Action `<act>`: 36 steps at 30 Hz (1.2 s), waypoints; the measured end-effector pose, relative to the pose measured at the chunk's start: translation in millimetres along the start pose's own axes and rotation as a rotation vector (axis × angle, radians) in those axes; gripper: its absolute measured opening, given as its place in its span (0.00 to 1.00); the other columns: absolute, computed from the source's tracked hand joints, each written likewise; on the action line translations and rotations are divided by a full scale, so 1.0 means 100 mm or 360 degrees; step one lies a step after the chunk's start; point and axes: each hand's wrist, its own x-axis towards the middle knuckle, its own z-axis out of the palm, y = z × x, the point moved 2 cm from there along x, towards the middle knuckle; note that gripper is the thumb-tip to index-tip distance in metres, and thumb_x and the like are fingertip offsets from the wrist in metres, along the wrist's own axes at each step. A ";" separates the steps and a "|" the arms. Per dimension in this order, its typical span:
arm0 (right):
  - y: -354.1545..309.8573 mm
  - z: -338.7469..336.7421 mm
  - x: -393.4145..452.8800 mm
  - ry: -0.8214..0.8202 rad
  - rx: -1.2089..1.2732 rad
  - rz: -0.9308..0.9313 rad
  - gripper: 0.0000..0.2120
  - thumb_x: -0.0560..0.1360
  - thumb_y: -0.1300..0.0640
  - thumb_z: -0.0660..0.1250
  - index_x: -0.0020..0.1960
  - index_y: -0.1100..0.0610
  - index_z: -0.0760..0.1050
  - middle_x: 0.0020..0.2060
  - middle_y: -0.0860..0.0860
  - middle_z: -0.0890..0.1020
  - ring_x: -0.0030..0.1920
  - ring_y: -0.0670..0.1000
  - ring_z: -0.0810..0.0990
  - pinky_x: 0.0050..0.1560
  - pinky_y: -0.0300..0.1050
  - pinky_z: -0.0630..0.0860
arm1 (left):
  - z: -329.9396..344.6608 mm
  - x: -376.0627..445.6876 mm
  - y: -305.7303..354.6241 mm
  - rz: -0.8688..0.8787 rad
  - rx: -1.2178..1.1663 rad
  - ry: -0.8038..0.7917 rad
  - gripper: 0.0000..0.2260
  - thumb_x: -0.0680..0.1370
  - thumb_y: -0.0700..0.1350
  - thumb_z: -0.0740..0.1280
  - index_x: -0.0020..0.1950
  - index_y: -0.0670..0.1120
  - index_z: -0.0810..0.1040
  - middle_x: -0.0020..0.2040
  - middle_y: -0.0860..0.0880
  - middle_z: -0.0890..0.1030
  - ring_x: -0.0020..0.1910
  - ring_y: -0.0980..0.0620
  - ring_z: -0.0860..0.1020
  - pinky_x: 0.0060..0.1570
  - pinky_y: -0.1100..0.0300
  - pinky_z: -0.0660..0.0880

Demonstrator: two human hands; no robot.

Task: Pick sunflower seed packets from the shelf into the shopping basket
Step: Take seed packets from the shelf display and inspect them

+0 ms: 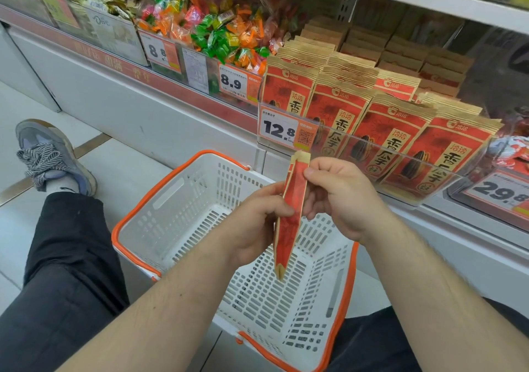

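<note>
Floor: I see pale tiles (94,157) with a brownish strip.
Shelving: white shelf base (160,119), red trim.
Upper shelf: bright wrapped candies (217,31) behind orange price tags (233,83).

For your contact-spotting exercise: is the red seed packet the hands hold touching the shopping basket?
Cannot tell. In the head view the packet overlaps the basket opening, its lower tip against the mesh floor, height unclear.

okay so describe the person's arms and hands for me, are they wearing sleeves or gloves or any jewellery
Both forearms are bare as far as the frame shows: no sleeves reach into view. The left hand and right hand are ungloved, with no rings, watch or bracelet visible on the sides facing the camera. Fine hair shows on the forearms. Elsewhere the person wears black trousers and a grey-blue sneaker with striped laces.
</note>
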 end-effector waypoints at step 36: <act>-0.01 0.00 -0.12 -0.0603 -0.0779 0.0129 0.04 0.76 0.62 0.71 0.44 0.62 0.81 0.32 0.53 0.84 0.32 0.49 0.83 0.34 0.42 0.79 | -0.13 0.01 0.13 -0.0027 -0.0505 0.0464 0.22 0.61 0.42 0.66 0.54 0.39 0.76 0.44 0.45 0.78 0.47 0.47 0.77 0.44 0.52 0.77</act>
